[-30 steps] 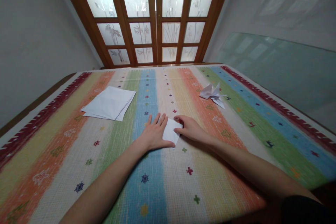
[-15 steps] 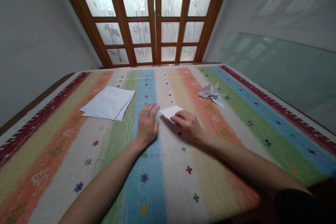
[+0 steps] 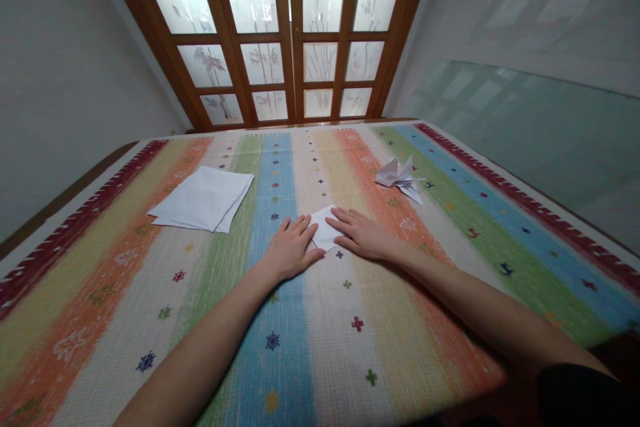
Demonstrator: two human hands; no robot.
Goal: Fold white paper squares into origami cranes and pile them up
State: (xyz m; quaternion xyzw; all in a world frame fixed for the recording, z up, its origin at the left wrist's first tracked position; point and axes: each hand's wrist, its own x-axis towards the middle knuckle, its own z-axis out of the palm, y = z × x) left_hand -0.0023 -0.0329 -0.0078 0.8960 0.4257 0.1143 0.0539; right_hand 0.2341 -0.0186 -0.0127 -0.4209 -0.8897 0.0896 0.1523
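Observation:
A small folded square of white paper lies flat on the striped tablecloth in front of me, one corner pointing away. My left hand rests on its left edge, fingers stretched out and the thumb along the near side. From the right, my right hand lies over the paper's right part with its fingers extended and slightly spread. Both hands are open, palms down, and hide the side corners of the paper.
A stack of white paper sheets lies at the left. At the right sits a folded white paper crane. The striped tablecloth covers the table, and wooden doors with frosted panes stand beyond its far edge.
My right hand has let go of its pinch on the paper and flattened over it. The paper now lies flat. My left hand has moved right and down onto its left edge.

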